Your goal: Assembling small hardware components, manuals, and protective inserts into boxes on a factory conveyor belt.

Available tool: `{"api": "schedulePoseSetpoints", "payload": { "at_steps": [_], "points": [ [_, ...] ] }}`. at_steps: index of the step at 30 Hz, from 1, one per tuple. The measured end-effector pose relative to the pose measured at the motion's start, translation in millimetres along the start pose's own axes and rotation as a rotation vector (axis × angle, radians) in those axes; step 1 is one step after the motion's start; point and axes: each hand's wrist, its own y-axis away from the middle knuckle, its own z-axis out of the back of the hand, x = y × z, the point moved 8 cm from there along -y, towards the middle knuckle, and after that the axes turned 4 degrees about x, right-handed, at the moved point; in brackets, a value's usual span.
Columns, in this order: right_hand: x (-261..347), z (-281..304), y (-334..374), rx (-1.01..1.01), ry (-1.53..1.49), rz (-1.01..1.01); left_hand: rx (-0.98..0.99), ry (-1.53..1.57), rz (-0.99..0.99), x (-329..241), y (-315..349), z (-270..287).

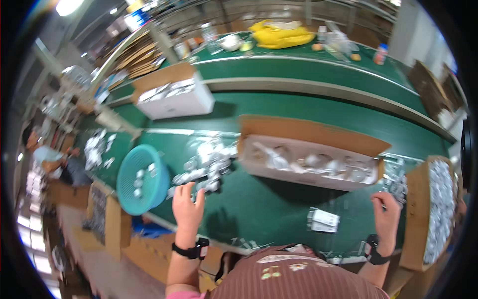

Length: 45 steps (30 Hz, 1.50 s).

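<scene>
My left hand point(188, 208) is raised over the green work surface, thumb and fingers apart, with nothing visible in it. Just beyond its fingertips lies a loose pile of small white and silver pieces point(211, 162). My right hand point(386, 215) is at the right side, its fingers curled inward; whatever they may hold is hidden. Beside that hand lies a heap of small shiny grey pieces and clear plastic point(397, 185). Between my hands, a few flat white-labelled packets point(324, 220) rest on the surface. A long open carton point(308, 182) with whitish wrapped pieces stands beyond them.
A turquoise basket point(162, 185) with several white pieces stands left. A white carton point(177, 105) of packets sits at the far left. At the right edge is a carton point(417, 224) full of silvery pieces. A raised shelf point(239, 70) runs behind; another person point(52, 157) sits far left.
</scene>
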Motion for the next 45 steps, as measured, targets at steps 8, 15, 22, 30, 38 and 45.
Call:
{"api": "schedulePoseSetpoints", "payload": {
  "at_steps": [8, 15, 22, 30, 38, 45],
  "points": [
    [-6.3, -19.4, -12.4, 0.085, -0.014, 0.008, 0.048, -0.121, 0.224, 80.4, 65.7, -23.8],
    [25.6, -36.6, -14.7, 0.156, -0.059, 0.054, 0.013, -0.135, 0.114, 69.2, 30.3, -35.4],
    [17.4, -31.7, -3.5, 0.14, -0.029, 0.013, 0.055, -0.084, 0.162, 79.5, 15.9, -63.3],
    [22.5, -32.0, -5.1, 0.142, -0.034, 0.049, -0.017, 0.177, 0.268, 85.1, 11.0, -51.7],
    [41.6, -34.5, -10.5, 0.101, 0.023, 0.094, 0.299, 1.136, 0.176, -29.2, -21.1, -10.6],
    [39.4, -16.5, 6.2, 0.026, -0.027, 0.078, 0.521, 0.871, -0.586, -232.7, -57.2, -6.3]
  ]
}}
